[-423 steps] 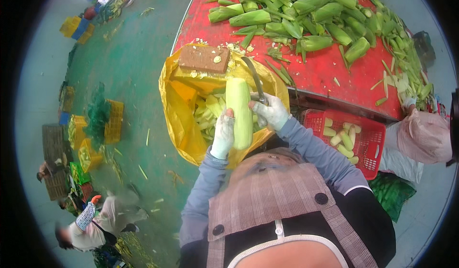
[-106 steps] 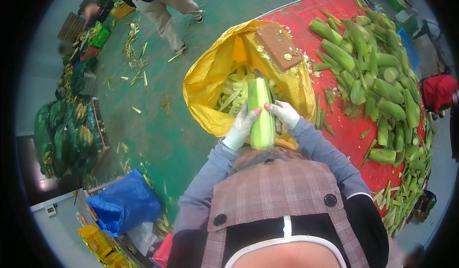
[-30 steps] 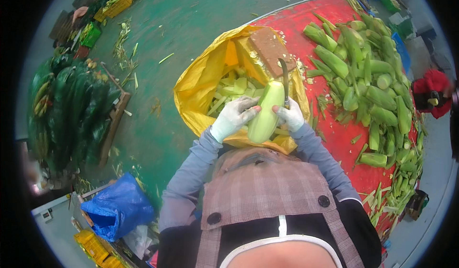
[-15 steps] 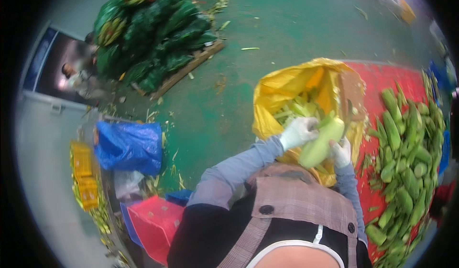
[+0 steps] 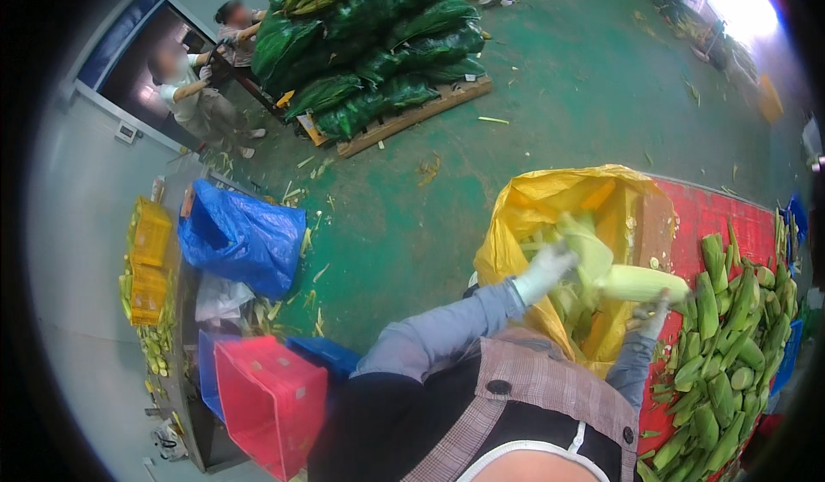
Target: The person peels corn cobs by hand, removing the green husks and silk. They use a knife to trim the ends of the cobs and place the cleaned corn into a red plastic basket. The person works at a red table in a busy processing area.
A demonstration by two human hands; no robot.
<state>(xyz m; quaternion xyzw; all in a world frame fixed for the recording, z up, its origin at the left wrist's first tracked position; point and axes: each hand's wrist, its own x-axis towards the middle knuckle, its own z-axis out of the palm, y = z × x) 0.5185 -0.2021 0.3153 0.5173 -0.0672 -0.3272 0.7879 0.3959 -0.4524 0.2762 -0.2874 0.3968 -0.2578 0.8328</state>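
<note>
Right hand (image 5: 655, 313): bare of tools as far as can be seen, though part is hidden; fingers closed around the lower side of a pale green, smooth, cylindrical, corn-like ear (image 5: 643, 283). The ear lies nearly level above the right part of the mouth of a yellow woven-plastic sack (image 5: 505, 237), its right end toward the heap of darker green, leafy ears (image 5: 726, 362) on the red tabletop (image 5: 741, 210).

Left hand (image 5: 548, 271): white-gloved, blurred, over the sack and at the edge of a broad, pale green husk leaf (image 5: 587, 247); whether its fingers grip the leaf cannot be told. The leaf appears to meet the ear's left end.

Judgement on method: the work in hand reads as stripping leaf from the ear. Good practice would be a firm but not crushing right-hand hold, the left hand taking the leaf near its base and drawing it along the ear, with the ear kept over the sack so that loose leaf drops inside. A jerked pull could tear the leaf short or twist the ear from the grip
</note>
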